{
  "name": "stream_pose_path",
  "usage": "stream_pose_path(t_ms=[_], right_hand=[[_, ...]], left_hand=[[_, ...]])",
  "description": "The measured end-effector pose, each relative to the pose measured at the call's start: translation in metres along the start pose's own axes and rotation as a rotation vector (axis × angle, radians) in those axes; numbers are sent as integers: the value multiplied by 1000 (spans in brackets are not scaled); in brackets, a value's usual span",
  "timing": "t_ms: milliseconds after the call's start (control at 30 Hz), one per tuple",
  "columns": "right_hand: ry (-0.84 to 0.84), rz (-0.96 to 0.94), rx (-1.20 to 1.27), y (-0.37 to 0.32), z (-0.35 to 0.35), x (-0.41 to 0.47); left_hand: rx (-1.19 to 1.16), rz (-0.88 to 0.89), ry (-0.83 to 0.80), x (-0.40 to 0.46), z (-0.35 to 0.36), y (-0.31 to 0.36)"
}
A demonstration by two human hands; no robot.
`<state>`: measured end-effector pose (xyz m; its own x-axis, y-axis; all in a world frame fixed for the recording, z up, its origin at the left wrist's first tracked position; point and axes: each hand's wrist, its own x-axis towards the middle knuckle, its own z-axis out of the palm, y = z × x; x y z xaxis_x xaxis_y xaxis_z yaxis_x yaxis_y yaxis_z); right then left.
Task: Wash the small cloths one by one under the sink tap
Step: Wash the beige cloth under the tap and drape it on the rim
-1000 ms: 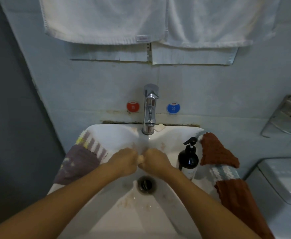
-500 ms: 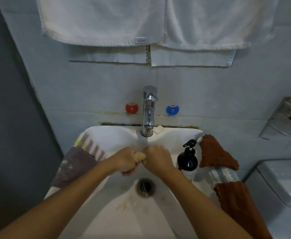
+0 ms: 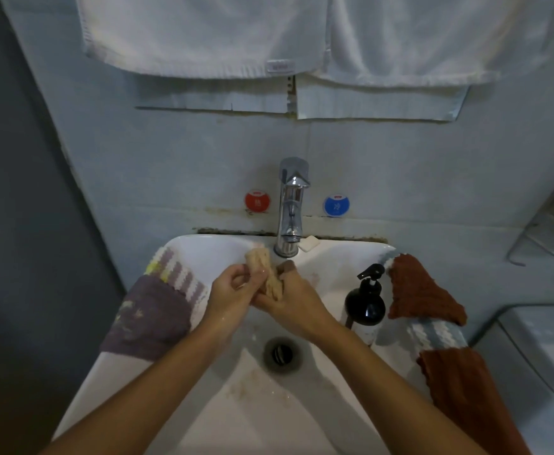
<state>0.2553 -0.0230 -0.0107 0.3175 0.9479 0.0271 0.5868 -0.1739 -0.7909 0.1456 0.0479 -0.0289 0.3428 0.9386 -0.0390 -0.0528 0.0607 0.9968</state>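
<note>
A small beige cloth [image 3: 264, 272], rolled into a twisted bundle, is held over the white sink [image 3: 203, 247] just in front of the chrome tap [image 3: 290, 208]. My left hand [image 3: 231, 295] grips its near side and my right hand [image 3: 293, 302] wraps round its lower end. The cloth's top sticks out above my fingers. A purple cloth with a striped edge [image 3: 157, 307] hangs over the sink's left rim. On the right rim lie a rust-brown cloth [image 3: 420, 290] and another brown cloth with a grey-white striped band [image 3: 459, 379].
A black pump bottle [image 3: 366, 300] stands on the sink's right side, close to my right wrist. The drain [image 3: 282, 354] lies below my hands. White towels [image 3: 203, 31] hang on the wall above. A toilet tank [image 3: 545, 349] is at the right.
My hands were fists pressed together, hiding the cloth. Now they have turned and lifted a little, and the twisted beige cloth shows between them, nearer the tap.
</note>
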Motion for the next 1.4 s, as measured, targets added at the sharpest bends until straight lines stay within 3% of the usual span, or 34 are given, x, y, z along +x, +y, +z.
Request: stream_pose_path(t_ms=[67,233,667,933,1033,1133,1233,1400], right_hand=[[-3,-37,54,-5,-1,-3],[222,-103,105,-1,-5,-2],[173,-32,414,3,-9,5],[244,-102,437,5,-2,3],[254,-39,486,4,-1,4],[305,105,558,2,-5,5],[271,231,640,3,-4,6],[254,284,818,4,-5,8]], left_hand=[[-57,31,15,1,-4,3],[-33,86,30,3,-8,6],[-124,47,44,3,-11,11],[52,123,-207,-13,-2,8],[45,135,-111,-10,-5,7],[-119,15,27,1,-12,4],[-306,-128,12,1,-12,5],[-252,-145,48,2,-11,7]])
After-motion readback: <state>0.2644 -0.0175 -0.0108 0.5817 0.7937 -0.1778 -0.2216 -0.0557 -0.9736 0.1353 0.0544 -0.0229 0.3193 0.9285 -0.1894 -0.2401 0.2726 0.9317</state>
